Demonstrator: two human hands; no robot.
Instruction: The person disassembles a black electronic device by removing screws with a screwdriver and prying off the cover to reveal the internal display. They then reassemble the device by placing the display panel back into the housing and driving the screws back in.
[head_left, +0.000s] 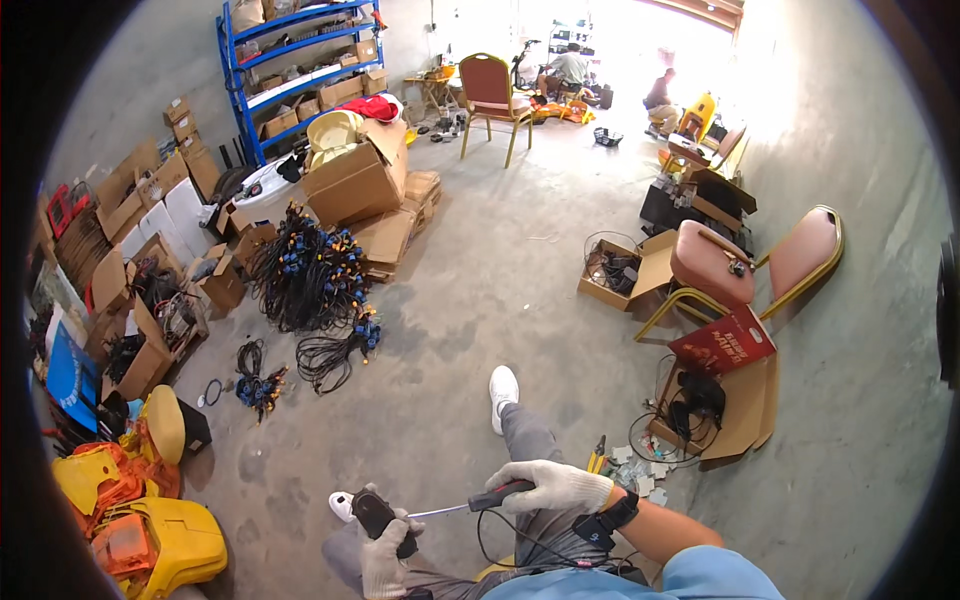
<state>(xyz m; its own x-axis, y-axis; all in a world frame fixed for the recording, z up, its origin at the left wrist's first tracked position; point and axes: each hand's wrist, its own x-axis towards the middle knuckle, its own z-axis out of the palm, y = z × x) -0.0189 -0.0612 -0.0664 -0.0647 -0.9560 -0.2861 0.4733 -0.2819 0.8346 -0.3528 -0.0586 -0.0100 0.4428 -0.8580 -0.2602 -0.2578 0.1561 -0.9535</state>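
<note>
My left hand (383, 562), in a pale knit glove, is closed around a black rounded device (374, 511), held up over my lap. My right hand (555, 488), gloved the same way, grips the dark handle with red on it of a screwdriver (487, 499). Its thin silver shaft points left, and the tip ends close to the black device; I cannot tell whether they touch. A thin black cable (484, 545) loops below the handle and runs across my lap. Near my right hand, yellow-handled pliers (597, 456) stand beside several small pale pieces (645, 470).
At right are an open carton (745, 410) with black parts and cables, a red box (722, 340) and a tilted chair (712, 265). Yellow plastic shells (185, 545) lie at left. Ahead are cable bundles (310, 270), cartons (350, 185) and blue shelving (245, 95). Two people are far off.
</note>
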